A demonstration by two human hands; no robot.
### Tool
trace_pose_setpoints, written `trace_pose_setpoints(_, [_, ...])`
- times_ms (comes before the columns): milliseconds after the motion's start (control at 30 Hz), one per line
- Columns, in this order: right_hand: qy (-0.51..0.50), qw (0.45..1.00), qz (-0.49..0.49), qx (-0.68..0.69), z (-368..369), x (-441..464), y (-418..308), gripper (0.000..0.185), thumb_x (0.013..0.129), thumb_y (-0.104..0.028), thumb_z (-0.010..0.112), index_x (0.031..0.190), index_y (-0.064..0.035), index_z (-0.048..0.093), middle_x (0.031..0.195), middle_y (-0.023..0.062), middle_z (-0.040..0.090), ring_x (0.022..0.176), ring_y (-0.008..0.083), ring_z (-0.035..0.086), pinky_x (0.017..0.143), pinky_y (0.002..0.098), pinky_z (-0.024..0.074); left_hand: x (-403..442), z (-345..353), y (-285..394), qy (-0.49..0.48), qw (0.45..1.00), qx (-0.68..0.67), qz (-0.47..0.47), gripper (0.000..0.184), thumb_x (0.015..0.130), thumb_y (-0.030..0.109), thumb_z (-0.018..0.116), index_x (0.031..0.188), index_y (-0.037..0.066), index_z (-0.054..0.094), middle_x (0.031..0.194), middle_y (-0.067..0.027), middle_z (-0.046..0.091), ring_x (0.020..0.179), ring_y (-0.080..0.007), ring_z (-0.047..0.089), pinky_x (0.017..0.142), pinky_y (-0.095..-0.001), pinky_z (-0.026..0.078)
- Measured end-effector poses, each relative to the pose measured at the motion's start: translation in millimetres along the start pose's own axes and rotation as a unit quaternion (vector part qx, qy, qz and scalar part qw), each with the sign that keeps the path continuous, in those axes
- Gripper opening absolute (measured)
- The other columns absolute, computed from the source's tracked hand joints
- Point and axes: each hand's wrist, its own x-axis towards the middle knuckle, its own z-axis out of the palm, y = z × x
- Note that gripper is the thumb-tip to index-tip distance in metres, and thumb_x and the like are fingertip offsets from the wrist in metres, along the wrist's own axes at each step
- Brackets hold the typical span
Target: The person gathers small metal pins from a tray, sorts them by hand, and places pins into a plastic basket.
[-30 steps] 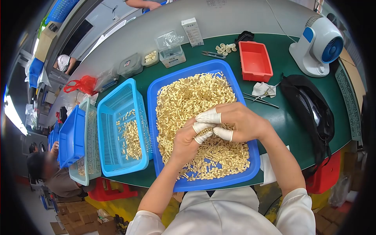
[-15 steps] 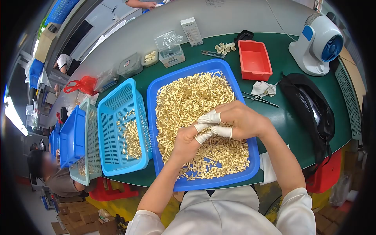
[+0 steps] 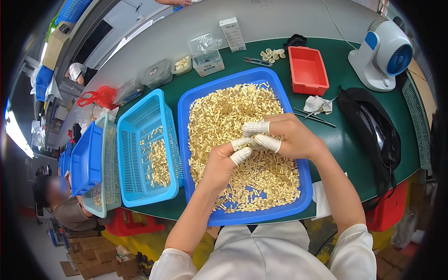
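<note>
Small gold-coloured metal pieces (image 3: 228, 105) fill a blue tray (image 3: 308, 186) in front of me, thinly spread at its near end. White finger covers sit on several of my fingertips. Over the middle of the tray, my left hand (image 3: 221, 161) pinches a small cluster of gold metal pieces (image 3: 240, 146) between covered fingertips, end faces showing. My right hand (image 3: 291, 135) meets it from the right, its covered thumb and finger closed together at the cluster. Whether the right fingers grip a piece of their own is hidden.
Left of the tray stands a light-blue basket (image 3: 123, 163) holding more gold pieces. A red tray (image 3: 308, 70), tweezers (image 3: 319, 120), snips (image 3: 257, 61), a black bag (image 3: 371, 130) and a white fan (image 3: 373, 60) lie to the right and back. Another person (image 3: 70, 205) sits at far left.
Both hands have risen slightly away from me over the tray and remain together. The finger positions have shifted, and the cluster's end faces show more clearly. The view has shifted slightly.
</note>
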Motion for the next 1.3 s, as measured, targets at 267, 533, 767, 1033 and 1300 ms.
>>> trace_pose_setpoints(267, [-0.001,0.999,-0.001,-0.04,0.9,0.1,4.1,0.029,0.085,-0.006,0.061,0.113,-0.0041,0.065,0.085,0.0137,0.067,0.075,0.0286,0.065,0.067,0.0355,0.0502,-0.9,3.8,4.7,0.002,1.0,0.027,-0.011,0.026,0.089,0.004,0.06,0.115,0.0,0.064,0.106,-0.0042,0.067,0.098,-0.0106,0.061,0.089,-0.0261,0.047])
trace_pose_setpoints(533, [0.02,0.995,0.002,-0.093,6.4,-0.7,12.2,0.033,0.084,-0.003,0.06,0.117,-0.0047,0.062,0.086,0.0135,0.067,0.076,0.0285,0.065,0.067,0.0343,0.051,-12.0,14.4,8.2,-0.02,0.993,-0.114,0.008,0.028,0.088,0.017,0.064,0.112,0.003,0.065,0.114,-0.0122,0.065,0.11,-0.0232,0.059,0.098,-0.0429,0.043])
trace_pose_setpoints(767, [0.044,0.989,-0.043,-0.134,14.2,-0.1,12.7,0.037,0.079,-0.003,0.064,0.115,-0.0065,0.062,0.077,0.0107,0.063,0.072,0.0286,0.063,0.063,0.0362,0.0499,-44.4,31.5,8.5,-0.045,0.853,-0.52,-0.009,0.026,0.089,0.028,0.061,0.11,0.014,0.066,0.126,-0.0035,0.06,0.13,-0.0219,0.042,0.107,-0.0476,0.032])
trace_pose_setpoints(1033, [-0.01,0.972,-0.064,-0.225,32.9,-6.7,22.1,0.038,0.071,-0.004,0.068,0.109,-0.0102,0.064,0.071,0.0072,0.059,0.07,0.0259,0.062,0.059,0.0385,0.0486,-60.9,37.7,20.8,-0.054,0.784,-0.618,0.002,0.024,0.089,0.03,0.06,0.11,0.023,0.066,0.13,0.0079,0.057,0.135,-0.0142,0.034,0.108,-0.0447,0.027])
trace_pose_setpoints(1300, [0.014,0.969,-0.088,-0.229,33.0,-8.0,25.7,0.037,0.069,-0.003,0.069,0.105,-0.009,0.065,0.072,0.007,0.059,0.071,0.0251,0.062,0.058,0.0377,0.0487,-62.3,47.6,29.6,-0.028,0.786,-0.617,0.022,0.026,0.091,0.029,0.058,0.116,0.022,0.063,0.124,0.0099,0.061,0.129,-0.0102,0.042,0.101,-0.0384,0.029])
